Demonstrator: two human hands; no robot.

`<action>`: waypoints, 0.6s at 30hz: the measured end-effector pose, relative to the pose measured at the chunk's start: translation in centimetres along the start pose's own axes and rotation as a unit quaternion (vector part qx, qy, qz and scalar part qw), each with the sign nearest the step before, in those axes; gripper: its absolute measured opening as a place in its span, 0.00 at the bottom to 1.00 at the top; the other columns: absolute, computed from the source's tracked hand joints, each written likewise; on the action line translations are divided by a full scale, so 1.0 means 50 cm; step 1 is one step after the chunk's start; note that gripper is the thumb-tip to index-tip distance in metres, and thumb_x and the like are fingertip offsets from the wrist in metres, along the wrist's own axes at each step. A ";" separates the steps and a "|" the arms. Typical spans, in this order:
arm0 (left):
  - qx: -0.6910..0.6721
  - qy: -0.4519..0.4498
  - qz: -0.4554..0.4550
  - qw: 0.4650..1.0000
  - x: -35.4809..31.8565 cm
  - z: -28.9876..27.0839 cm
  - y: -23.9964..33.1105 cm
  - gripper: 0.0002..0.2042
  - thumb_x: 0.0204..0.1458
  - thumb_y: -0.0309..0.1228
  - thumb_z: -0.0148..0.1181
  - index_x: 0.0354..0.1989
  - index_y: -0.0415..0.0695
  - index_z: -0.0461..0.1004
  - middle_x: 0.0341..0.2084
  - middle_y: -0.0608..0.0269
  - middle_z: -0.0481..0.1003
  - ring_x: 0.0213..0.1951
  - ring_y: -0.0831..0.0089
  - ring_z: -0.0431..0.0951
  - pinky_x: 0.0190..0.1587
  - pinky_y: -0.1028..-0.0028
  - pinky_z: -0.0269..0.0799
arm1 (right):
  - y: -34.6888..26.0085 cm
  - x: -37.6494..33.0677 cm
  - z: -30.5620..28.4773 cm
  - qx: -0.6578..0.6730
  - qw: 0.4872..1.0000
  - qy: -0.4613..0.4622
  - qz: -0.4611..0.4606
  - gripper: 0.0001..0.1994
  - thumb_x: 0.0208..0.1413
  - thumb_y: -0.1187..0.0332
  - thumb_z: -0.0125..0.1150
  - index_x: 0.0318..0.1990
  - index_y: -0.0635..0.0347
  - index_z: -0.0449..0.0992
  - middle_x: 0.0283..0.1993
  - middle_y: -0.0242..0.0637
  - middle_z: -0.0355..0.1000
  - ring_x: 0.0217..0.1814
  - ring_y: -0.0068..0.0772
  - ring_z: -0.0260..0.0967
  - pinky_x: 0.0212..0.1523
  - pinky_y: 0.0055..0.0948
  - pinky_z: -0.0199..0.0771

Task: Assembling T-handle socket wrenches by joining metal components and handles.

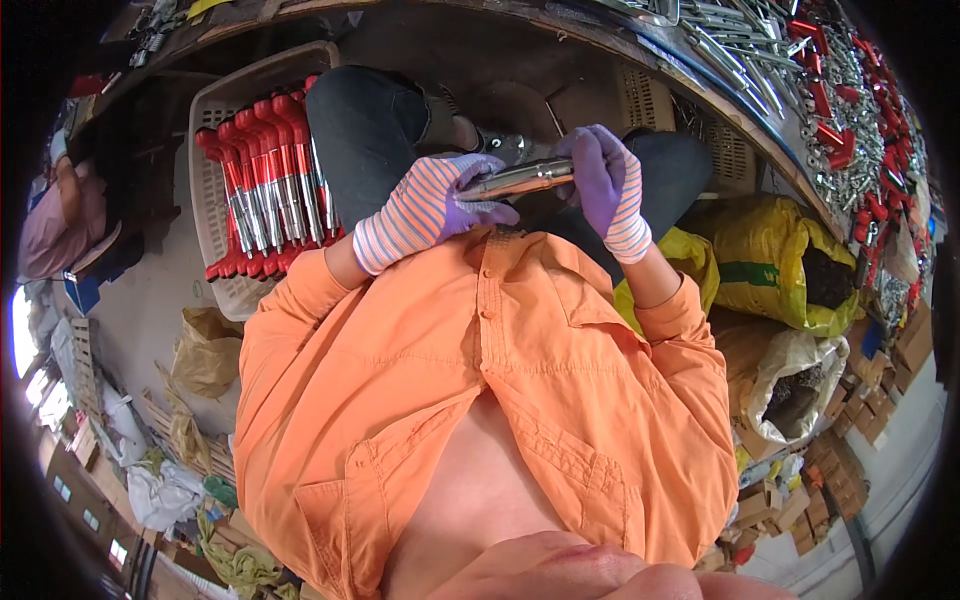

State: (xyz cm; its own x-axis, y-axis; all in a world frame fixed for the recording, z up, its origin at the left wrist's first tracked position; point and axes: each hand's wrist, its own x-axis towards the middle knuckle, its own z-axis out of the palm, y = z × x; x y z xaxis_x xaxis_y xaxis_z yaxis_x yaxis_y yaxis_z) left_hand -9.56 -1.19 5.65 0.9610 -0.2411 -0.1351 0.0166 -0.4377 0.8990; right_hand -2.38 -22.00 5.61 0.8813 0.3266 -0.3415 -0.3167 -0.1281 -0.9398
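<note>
A shiny metal tube lies across my lap, held between my two gloved hands. My left hand, in a striped glove with purple palm and fingers, closes around its left end. My right hand, in a matching glove, grips the right end with fingers and thumb. The fingers hide both ends, and whether it is one piece or two side by side I cannot tell. Left of my knee, several red-and-silver metal tools lie side by side in a beige plastic crate.
The workbench curves across the top, heaped at right with metal rods and red parts. Yellow sacks and a white sack stand at right. Another person is at far left. A brown bag sits below the crate.
</note>
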 end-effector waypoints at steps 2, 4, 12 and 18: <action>0.032 0.009 0.007 0.999 -0.006 0.001 0.004 0.26 0.42 0.43 0.72 0.47 0.41 0.75 0.33 0.50 0.78 0.35 0.55 0.79 0.38 0.67 0.73 | 0.007 -0.009 0.004 -0.045 0.996 0.032 -0.070 0.14 0.64 0.64 0.47 0.31 0.62 0.74 0.16 0.26 0.64 0.16 0.14 0.60 0.18 0.19 0.59; 0.052 0.058 0.018 0.997 -0.013 0.015 0.002 0.27 0.41 0.41 0.72 0.49 0.41 0.74 0.35 0.51 0.79 0.37 0.58 0.80 0.40 0.69 0.74 | 0.008 -0.010 0.011 -0.065 0.992 0.045 -0.099 0.14 0.64 0.65 0.47 0.29 0.62 0.74 0.14 0.26 0.62 0.16 0.15 0.60 0.18 0.20 0.58; 0.029 0.006 0.001 1.000 -0.016 0.008 0.002 0.30 0.43 0.47 0.70 0.51 0.41 0.72 0.35 0.48 0.78 0.38 0.52 0.79 0.40 0.66 0.75 | 0.010 0.002 0.008 0.022 0.999 -0.040 0.014 0.14 0.66 0.62 0.45 0.32 0.60 0.72 0.21 0.26 0.67 0.17 0.13 0.60 0.17 0.16 0.58; 0.166 0.036 0.028 0.985 -0.023 0.026 0.002 0.35 0.44 0.49 0.68 0.56 0.37 0.66 0.36 0.45 0.77 0.37 0.51 0.79 0.38 0.63 0.75 | 0.037 0.007 0.019 0.048 0.997 -0.033 -0.048 0.16 0.66 0.59 0.45 0.33 0.60 0.72 0.19 0.24 0.64 0.17 0.12 0.57 0.17 0.15 0.55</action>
State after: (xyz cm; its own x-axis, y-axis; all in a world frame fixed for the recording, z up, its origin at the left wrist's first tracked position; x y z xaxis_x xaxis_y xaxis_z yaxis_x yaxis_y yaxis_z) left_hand -11.00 -2.08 5.36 0.9750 -0.2170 -0.0485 -0.1174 -0.6876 0.7166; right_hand -3.01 -21.23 3.72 0.8853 0.3938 -0.2474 -0.2673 -0.0046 -0.9636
